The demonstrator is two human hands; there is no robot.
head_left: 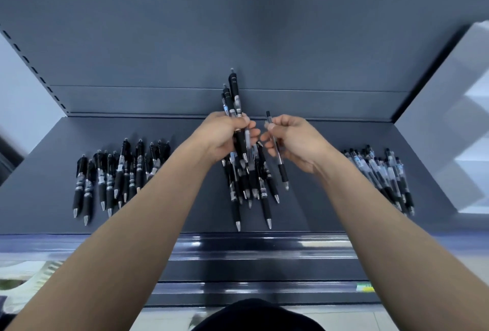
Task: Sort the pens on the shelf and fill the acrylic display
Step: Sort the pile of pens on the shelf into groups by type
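Observation:
My left hand [225, 136] grips a bundle of black pens [234, 92], their clicker ends sticking up past my fingers above the middle of the shelf. Just to the right, my right hand [293, 141] pinches a single slim clear pen [277, 156] near its top, tip hanging down. Under both hands lies a loose mixed pile of pens [251, 185]. A sorted row of thick black pens [116, 172] lies at the left, and a heap of clear-barrelled pens [383, 174] at the right. No acrylic display is in view.
The dark grey shelf [172, 206] has a back panel and a glossy front rail [264, 246]. A pale wall or panel [449, 119] stands at the right end. Bare shelf strips separate the three pen groups.

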